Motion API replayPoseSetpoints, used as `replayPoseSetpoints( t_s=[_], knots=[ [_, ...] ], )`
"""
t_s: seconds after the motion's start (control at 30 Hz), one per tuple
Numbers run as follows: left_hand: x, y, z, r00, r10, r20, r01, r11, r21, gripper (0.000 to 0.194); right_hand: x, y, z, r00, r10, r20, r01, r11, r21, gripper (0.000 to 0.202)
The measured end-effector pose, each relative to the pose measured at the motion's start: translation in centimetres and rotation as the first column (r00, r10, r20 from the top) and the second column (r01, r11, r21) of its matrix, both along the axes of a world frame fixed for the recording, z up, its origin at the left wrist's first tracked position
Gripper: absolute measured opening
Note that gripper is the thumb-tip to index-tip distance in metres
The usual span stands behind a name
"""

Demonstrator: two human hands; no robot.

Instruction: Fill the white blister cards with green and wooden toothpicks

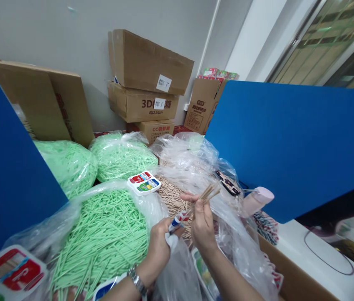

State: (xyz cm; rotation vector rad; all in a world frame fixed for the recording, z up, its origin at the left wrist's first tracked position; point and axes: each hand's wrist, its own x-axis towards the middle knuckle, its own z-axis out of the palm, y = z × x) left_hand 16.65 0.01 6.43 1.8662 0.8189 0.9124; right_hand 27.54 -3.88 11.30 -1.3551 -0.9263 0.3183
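Note:
My left hand (159,244) is closed around a narrow printed packet (179,219) in red, white and blue, with something white and crumpled under the fingers. My right hand (202,223) pinches a small bunch of thin beige sticks (208,193), tips pointing up and right. The sticks' lower ends meet the packet's upper end; whether they go inside it I cannot tell. Behind the hands lies an open clear bag of loose beige sticks (172,193). Left of them, another open bag holds a heap of light green sticks (108,230).
A white tray with printed labels (144,183) rests between the bags; a similar tray (12,269) is at lower left. Closed bags of green sticks (122,156) sit behind. Cardboard boxes (151,62) are stacked by the wall. A blue panel (289,142), pink cup (256,200) and patterned phone-like object (227,182) are right.

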Motion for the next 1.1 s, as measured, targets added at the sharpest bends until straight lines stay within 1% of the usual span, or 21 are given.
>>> replayPoseSetpoints(
  t_s=[0.1, 0.2, 0.27, 0.4, 0.47, 0.57, 0.67, 0.73, 0.87, 1.0, 1.03, 1.1],
  knots=[
    [-0.1, 0.0, -0.1, 1.0, -0.007, 0.007, 0.007, 1.0, -0.007, 0.015, 0.0, 0.0, 0.0, 1.0, 0.014, -0.008, -0.014, 1.0, -0.022, 0.028],
    [-0.1, 0.0, -0.1, 1.0, -0.002, 0.012, 0.002, 1.0, -0.004, 0.013, 0.0, 0.0, -0.5, 0.999, 0.025, -0.024, -0.026, 0.999, -0.039, 0.028],
    [0.0, 0.0, 0.1, 1.0, 0.008, 0.004, -0.008, 1.0, 0.029, 0.014, 0.0, 0.0, -1.1, 0.999, 0.027, -0.042, -0.029, 0.998, -0.051, 0.027],
    [0.2, 0.3, 0.7, 1.0, 0.011, -0.012, -0.009, 0.988, 0.152, 0.018, 0.1, 0.0, -2.3, 0.999, 0.023, -0.048, -0.026, 0.997, -0.078, 0.028],
    [0.4, 0.6, 0.8, 0.999, 0.022, -0.039, -0.013, 0.976, 0.217, 0.018, 0.3, -0.1, -2.7, 0.999, 0.028, -0.018, -0.03, 0.994, -0.103, 0.031],
    [0.6, 1.2, 0.6, 0.997, 0.023, -0.07, -0.003, 0.962, 0.274, 0.019, 1.0, -0.2, -2.8, 0.996, 0.076, 0.037, -0.071, 0.989, -0.133, 0.036],
    [0.6, 1.7, 0.2, 0.997, -0.003, -0.074, 0.025, 0.955, 0.296, 0.021, 2.0, -0.5, -2.3, 0.975, 0.15, 0.166, -0.124, 0.98, -0.155, 0.037],
    [0.5, 1.9, 0.1, 0.997, -0.018, -0.078, 0.041, 0.951, 0.308, 0.021, 2.8, -0.7, -1.7, 0.945, 0.198, 0.259, -0.147, 0.968, -0.202, 0.038],
    [0.6, 1.9, 0.4, 0.998, -0.037, -0.057, 0.052, 0.957, 0.285, 0.021, 3.8, -1.1, -0.5, 0.881, 0.286, 0.378, -0.164, 0.932, -0.322, 0.042],
    [0.5, 2.2, 0.9, 0.998, -0.055, -0.007, 0.055, 0.978, 0.203, 0.02, 4.8, -1.0, 0.1, 0.822, 0.384, 0.42, -0.229, 0.899, -0.373, 0.045],
    [0.4, 2.4, 0.9, 0.999, -0.051, -0.005, 0.051, 0.982, 0.185, 0.021, 5.3, -0.9, 0.0, 0.82, 0.376, 0.432, -0.219, 0.903, -0.369, 0.046],
    [-0.3, 2.7, 0.8, 0.999, -0.037, -0.012, 0.038, 0.987, 0.155, 0.024, 6.6, -0.7, -0.6, 0.831, 0.299, 0.468, -0.123, 0.921, -0.371, 0.045]
  ],
)
